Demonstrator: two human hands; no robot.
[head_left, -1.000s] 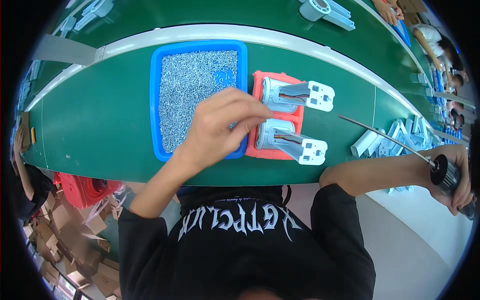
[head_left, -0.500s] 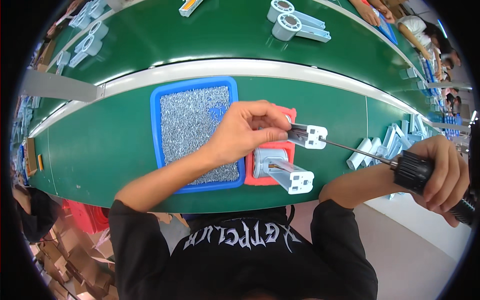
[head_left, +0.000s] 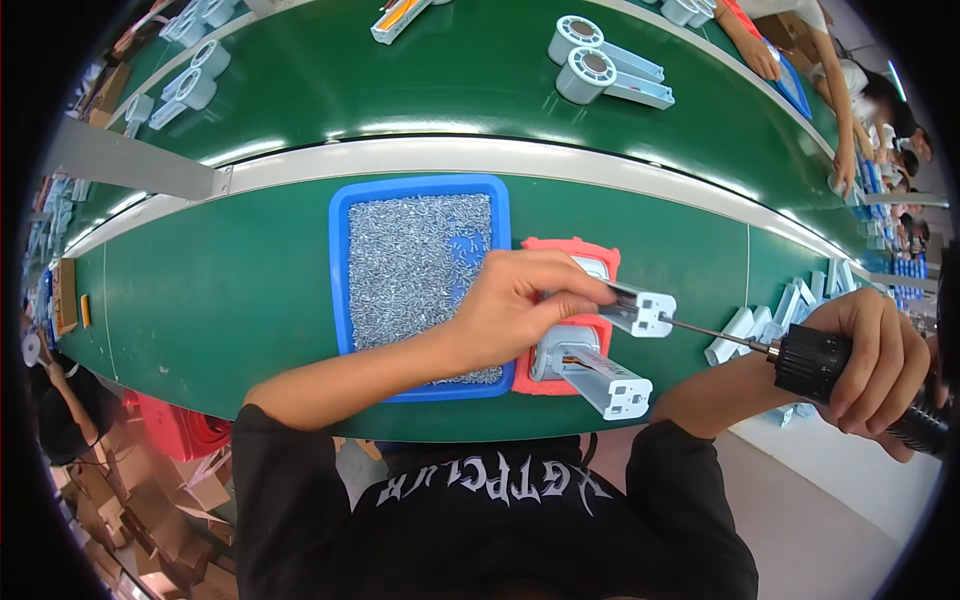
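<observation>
Your left hand (head_left: 515, 308) pinches a pale-blue plastic bracket (head_left: 650, 313); your right hand (head_left: 872, 358) wraps a long-shafted black screwdriver (head_left: 808, 362), its tip at the bracket's end, between both hands. Screw-driving looks underway, seating unclear; beside your left hand, a matching pale-blue bracket (head_left: 598, 384) sits unheld.

The black power screwdriver (head_left: 812, 362) is almost level, its thin metal shaft pointing left, with the tip at the white end of the farther pale-blue housing (head_left: 652, 314). This housing's base sits in the red holder (head_left: 572, 246).
</observation>
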